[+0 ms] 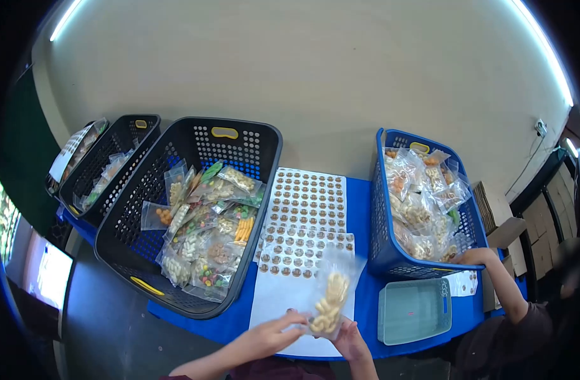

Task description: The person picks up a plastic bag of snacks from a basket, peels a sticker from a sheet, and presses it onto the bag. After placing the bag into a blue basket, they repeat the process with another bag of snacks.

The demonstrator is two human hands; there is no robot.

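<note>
Here the snack bag (329, 297) stands upright, long axis toward 12 o'clock, pinched between left hand (270, 335) and right hand (351, 339), both equally near.

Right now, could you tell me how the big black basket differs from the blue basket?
The black basket is larger, with rounded corners; the blue basket is narrower and squarer. The black basket's snack bags lie low on its floor; the blue basket's are piled to its rim. Both are perforated, stand on the blue table, and have yellow handle marks.

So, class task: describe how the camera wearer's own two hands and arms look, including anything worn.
Both the left hand and the right hand are bare, with no gloves, rings or watch visible. The forearms are bare too; a dark maroon garment shows at the bottom edge.
</note>
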